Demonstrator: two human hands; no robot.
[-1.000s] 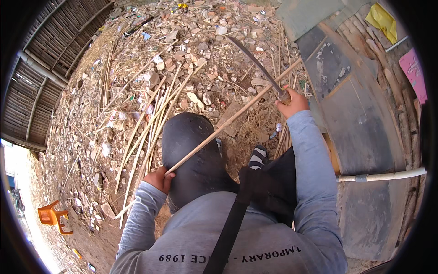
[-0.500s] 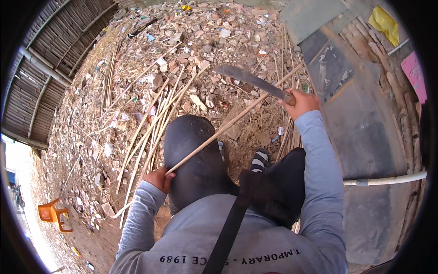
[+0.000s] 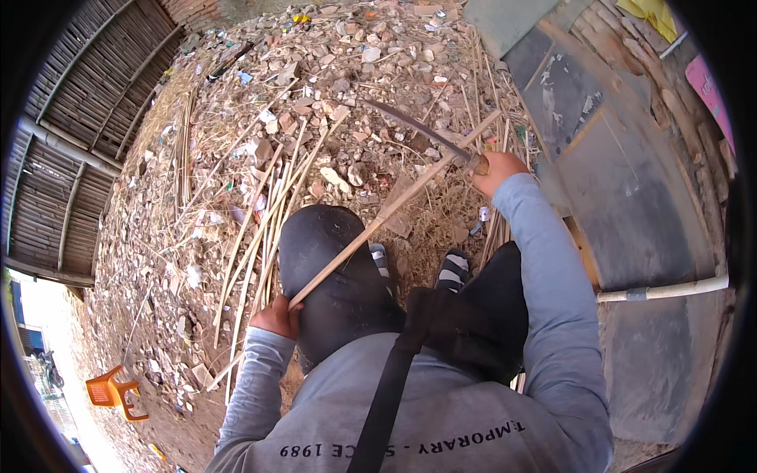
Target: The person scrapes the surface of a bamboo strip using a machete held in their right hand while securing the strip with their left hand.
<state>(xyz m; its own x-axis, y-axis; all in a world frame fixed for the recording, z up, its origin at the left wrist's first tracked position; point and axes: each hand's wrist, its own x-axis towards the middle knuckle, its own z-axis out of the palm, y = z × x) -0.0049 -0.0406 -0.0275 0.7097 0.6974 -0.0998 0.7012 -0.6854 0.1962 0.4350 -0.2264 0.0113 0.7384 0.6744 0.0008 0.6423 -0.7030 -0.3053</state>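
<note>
My left hand (image 3: 276, 318) is closed round the near end of a long pale bamboo strip (image 3: 371, 230), beside my left knee. The strip slants across my dark-trousered left thigh, away to the far right. My right hand (image 3: 500, 172) grips the short wooden handle of a machete (image 3: 414, 124) near the strip's far end. Its dark, slightly curved blade points to the far left and crosses over the strip close to the handle; whether it touches, I cannot tell. Several split bamboo strips (image 3: 264, 229) lie on the ground left of my left knee.
Broken brick and stone rubble (image 3: 347, 79) covers the ground ahead. Dark flat boards (image 3: 631, 197) and a white pipe (image 3: 670, 289) lie on the right. A bamboo slat wall (image 3: 71, 142) stands at the left, with an orange plastic chair (image 3: 110, 392) nearer me. My sandalled feet (image 3: 453, 270) rest between.
The machete blade has turned and now shows thinner, more edge-on. The bamboo strip has rolled a little, showing a broader face. The whole view has shifted slightly.
</note>
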